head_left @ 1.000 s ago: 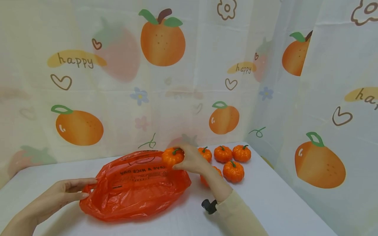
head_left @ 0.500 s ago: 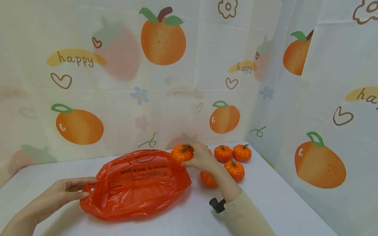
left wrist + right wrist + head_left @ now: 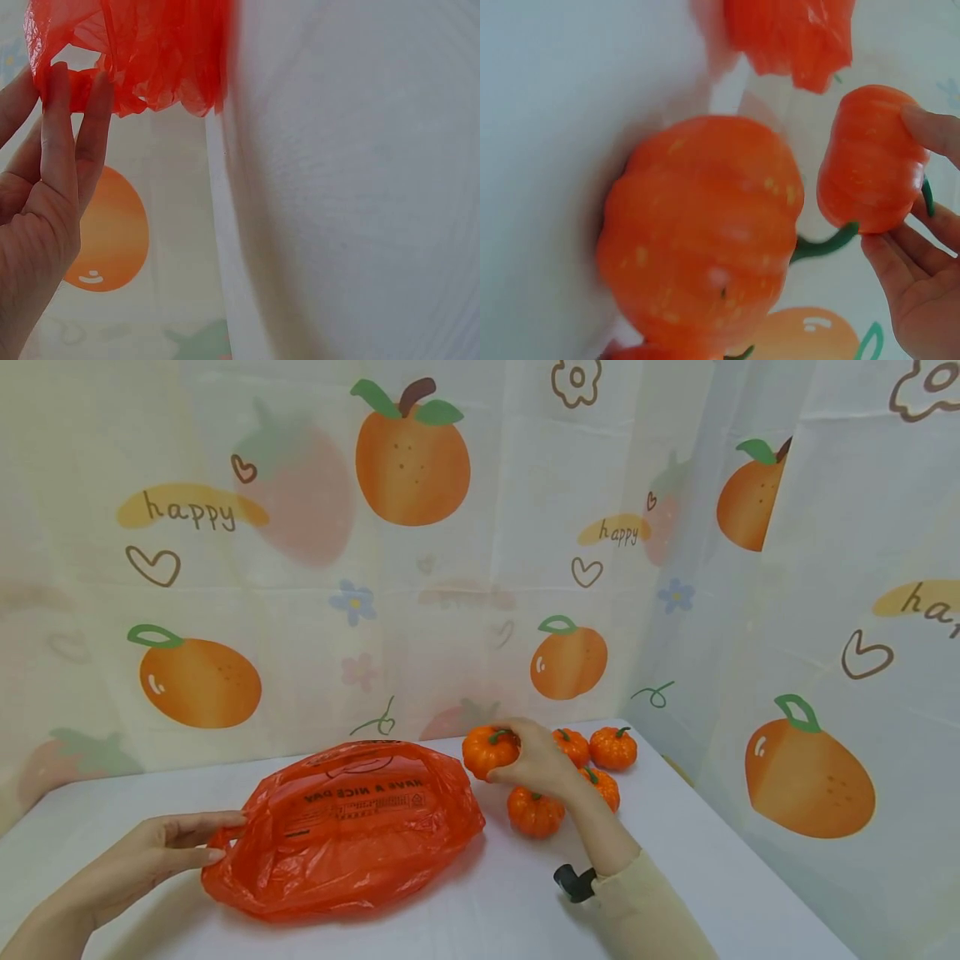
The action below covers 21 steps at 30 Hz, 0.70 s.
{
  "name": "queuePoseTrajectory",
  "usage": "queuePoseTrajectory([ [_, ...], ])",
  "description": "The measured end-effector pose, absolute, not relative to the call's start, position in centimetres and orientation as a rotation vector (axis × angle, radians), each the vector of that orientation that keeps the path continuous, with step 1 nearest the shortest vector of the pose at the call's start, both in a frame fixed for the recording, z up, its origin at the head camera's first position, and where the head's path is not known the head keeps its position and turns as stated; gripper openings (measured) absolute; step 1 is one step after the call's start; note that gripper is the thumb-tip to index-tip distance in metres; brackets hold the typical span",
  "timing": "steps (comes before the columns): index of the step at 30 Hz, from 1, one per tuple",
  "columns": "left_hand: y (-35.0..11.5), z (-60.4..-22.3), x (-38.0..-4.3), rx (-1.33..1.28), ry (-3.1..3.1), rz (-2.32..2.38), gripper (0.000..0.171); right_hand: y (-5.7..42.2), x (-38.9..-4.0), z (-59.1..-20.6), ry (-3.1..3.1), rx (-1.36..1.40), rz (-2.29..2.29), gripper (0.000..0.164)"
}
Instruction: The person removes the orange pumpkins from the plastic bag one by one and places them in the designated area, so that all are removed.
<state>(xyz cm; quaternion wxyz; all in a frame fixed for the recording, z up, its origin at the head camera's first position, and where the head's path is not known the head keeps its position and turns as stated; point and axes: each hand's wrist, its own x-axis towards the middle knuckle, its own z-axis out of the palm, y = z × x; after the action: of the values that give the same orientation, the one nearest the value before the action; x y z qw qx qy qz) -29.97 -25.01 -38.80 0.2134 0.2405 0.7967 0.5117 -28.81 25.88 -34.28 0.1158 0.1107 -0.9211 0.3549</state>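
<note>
In the head view my left hand [image 3: 150,860] holds the left edge of a thin red plastic bag [image 3: 352,868], whose wide mouth faces me. From the left wrist view, its fingers overlap the crumpled bag [image 3: 165,52] around a small opening. My right hand [image 3: 543,764] grips a small orange toy pumpkin [image 3: 483,752] with a green stem, just right of the bag. The right wrist view shows thumb and fingers on opposite sides of this pumpkin [image 3: 874,161]. Below it, another pumpkin [image 3: 536,814] rests on the table, large in the right wrist view.
Further pumpkins [image 3: 613,749] stand at the back right of the white table [image 3: 690,877], partly behind the right hand and forearm. A black device [image 3: 575,883] sits at the right wrist. A fruit-print curtain [image 3: 435,635] closes off the back and right.
My right hand has moved right with the pumpkin, from over the bag's right end to beside it. The near pumpkin on the table has come into full view. The left hand holds still.
</note>
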Motion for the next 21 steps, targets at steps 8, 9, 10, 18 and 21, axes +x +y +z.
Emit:
queuePoseTrajectory([
  [8, -25.0, -38.9, -30.0, 0.681, 2.212, 1.423, 0.046, 27.5, -28.2, -34.2, -2.701, 0.267, 0.999, 0.064],
  [9, -25.0, -38.9, -30.0, 0.682, 2.213, 1.424, 0.046, 27.7, -28.2, -34.2, -2.703, 0.256, 1.002, 0.064],
  [10, -25.0, -38.9, -30.0, 0.683, 2.213, 1.424, 0.046, 27.8, -28.1, -34.2, -2.707, 0.240, 1.005, 0.064],
  [18, -25.0, -39.0, -30.1, 0.685, 2.205, 1.423, 0.046, 29.5, -27.6, -34.2, -2.710, 0.179, 0.975, 0.065],
  [21, -25.1, -39.0, -30.1, 0.700, 2.204, 1.425, 0.046, 30.1, -27.4, -34.2, -2.712, 0.167, 0.979, 0.065],
])
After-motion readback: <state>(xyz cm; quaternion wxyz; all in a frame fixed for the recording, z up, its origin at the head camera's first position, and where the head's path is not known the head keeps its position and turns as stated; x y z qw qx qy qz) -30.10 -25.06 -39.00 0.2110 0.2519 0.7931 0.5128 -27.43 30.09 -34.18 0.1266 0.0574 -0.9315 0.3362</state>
